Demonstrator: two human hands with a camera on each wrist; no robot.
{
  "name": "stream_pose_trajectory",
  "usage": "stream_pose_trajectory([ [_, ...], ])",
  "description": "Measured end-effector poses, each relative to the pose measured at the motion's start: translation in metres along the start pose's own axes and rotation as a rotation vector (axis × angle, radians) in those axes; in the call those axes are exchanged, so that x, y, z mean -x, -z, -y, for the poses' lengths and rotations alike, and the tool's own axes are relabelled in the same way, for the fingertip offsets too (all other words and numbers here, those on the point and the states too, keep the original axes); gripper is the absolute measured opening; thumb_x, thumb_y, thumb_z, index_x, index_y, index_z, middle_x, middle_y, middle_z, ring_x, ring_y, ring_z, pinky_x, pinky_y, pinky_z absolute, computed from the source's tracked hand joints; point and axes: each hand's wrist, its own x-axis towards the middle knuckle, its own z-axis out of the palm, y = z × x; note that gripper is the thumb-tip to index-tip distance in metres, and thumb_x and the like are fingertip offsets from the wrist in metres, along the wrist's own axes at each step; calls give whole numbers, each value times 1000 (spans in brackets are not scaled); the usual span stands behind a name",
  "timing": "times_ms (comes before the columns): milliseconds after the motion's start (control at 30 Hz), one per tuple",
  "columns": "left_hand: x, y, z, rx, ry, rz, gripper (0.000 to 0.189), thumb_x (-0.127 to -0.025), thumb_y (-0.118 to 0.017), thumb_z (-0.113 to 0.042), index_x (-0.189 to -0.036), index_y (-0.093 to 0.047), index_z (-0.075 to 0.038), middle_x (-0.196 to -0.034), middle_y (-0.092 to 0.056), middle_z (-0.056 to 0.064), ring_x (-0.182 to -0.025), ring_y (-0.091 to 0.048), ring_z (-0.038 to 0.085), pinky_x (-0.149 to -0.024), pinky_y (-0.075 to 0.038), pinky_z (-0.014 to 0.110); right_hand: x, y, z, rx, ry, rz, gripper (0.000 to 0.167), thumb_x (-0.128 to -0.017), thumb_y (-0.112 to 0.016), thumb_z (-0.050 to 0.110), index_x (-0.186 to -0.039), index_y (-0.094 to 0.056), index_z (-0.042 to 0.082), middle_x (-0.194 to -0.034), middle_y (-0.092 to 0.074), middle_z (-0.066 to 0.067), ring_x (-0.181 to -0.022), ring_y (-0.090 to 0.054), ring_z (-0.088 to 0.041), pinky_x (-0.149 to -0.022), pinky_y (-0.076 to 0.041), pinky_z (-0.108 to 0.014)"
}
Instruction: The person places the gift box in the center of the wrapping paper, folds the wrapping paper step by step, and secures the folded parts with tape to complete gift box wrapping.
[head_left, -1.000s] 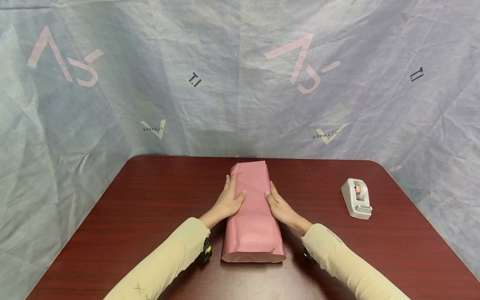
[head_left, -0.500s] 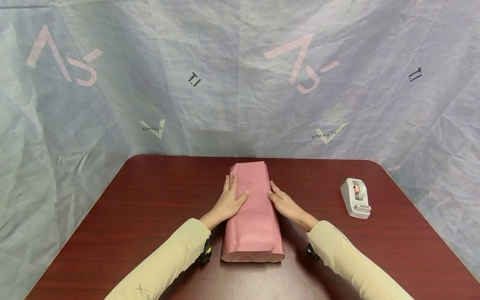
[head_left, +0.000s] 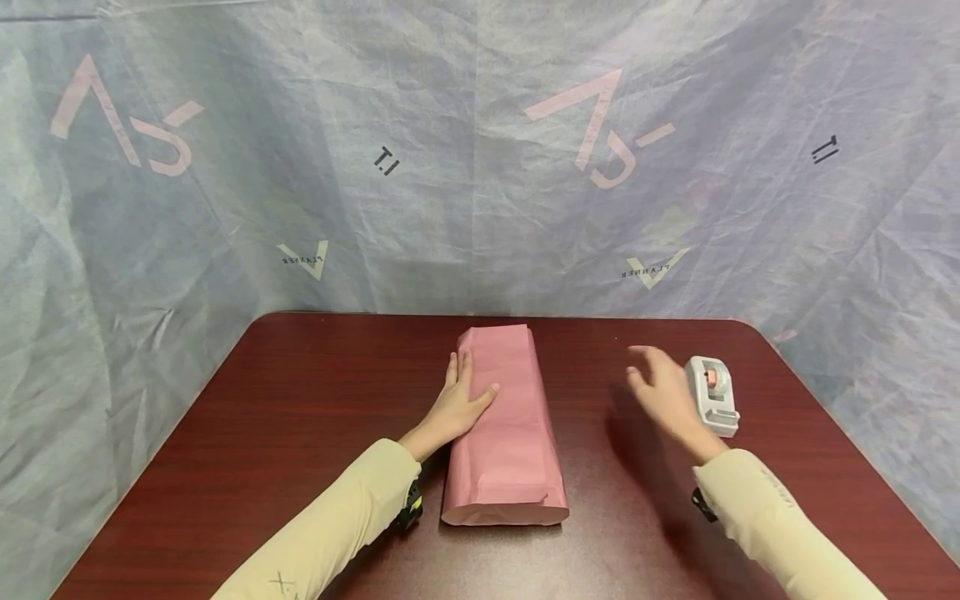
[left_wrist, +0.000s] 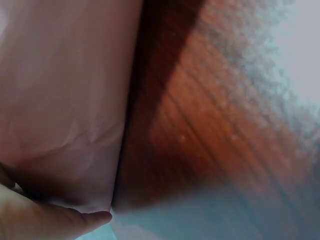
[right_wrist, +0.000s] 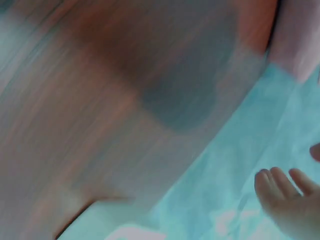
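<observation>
Head view, and same from where I'm standing: the pink paper package [head_left: 504, 408] lies flat mid-table [head_left: 337, 392], long sides running away from the person. How d'you reckon it handles?

Light for its size and a bit squishy, I'd guess. The left wrist view shows creases in the paper, so a hard squeeze could dent or rip it. No clue what's inside though, so don't quote me on the weight.

Is anyone actually gripping it?

Not really. The left hand [head_left: 450, 408] just rests on it, thumb on the top face, fingers straight along the left edge. The right hand [head_left: 663, 392] has nothing in it, thumb and fingers apart and loosely bent, up near the tape dispenser [head_left: 722, 417]. Can't tell if it's touching that.

So where would you grab the thing?

Both long sides around the middle, flat palms, gentle. I'd leave the folded flap [head_left: 513, 490] at the near end alone, looks like the weak spot. Smooth paper probably slides on that tabletop too, so one steadying palm makes sense.
</observation>
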Motion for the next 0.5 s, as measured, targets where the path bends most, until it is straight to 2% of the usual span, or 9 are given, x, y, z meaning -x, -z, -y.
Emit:
stream_pose_trajectory([
  [100,1,0,-1,-5,5,-5,80,-91,-48,-45,-148,-2,-12,-153,9,17,-137,-16,41,-105,-27,53,3,20,-17,61,-33,-123,25,-81,-54,0,-104,-58,-9,-97,-60,-28,-86,-57,-38,-77,-41,-47],
  [200,2,0,-1,-9,17,-10,81,-91,-48,-45,-148,-1,-13,-153,6,18,-138,-7,42,-106,-23,57,9,38,-34,120,-108,-157,24,-79,-54,2,-100,-59,-9,-91,-60,-28,-80,-57,-38,-73,-41,-47],
  [267,3,-1,-2,-14,24,-16,80,-91,-49,-45,-148,-2,-13,-153,5,19,-139,-2,42,-106,-21,59,13,48,-45,156,-180,-139,26,-80,-55,5,-101,-58,-11,-93,-59,-29,-85,-57,-41,-74,-41,-49],
  [367,4,-2,-3,-31,25,-29,79,-91,-48,-46,-148,-4,-13,-152,1,22,-137,-3,46,-105,-20,60,20,60,-60,219,-304,-83,33,-80,-57,11,-103,-56,-13,-95,-57,-31,-86,-54,-45,-69,-42,-51],
  [500,4,-3,-4,-84,26,-46,78,-91,-46,-48,-148,-6,-13,-152,-1,22,-136,-6,48,-105,-21,60,30,71,-75,279,-436,87,43,-83,-56,21,-105,-52,-16,-101,-45,-38,-90,-42,-55,-69,-39,-55],
])
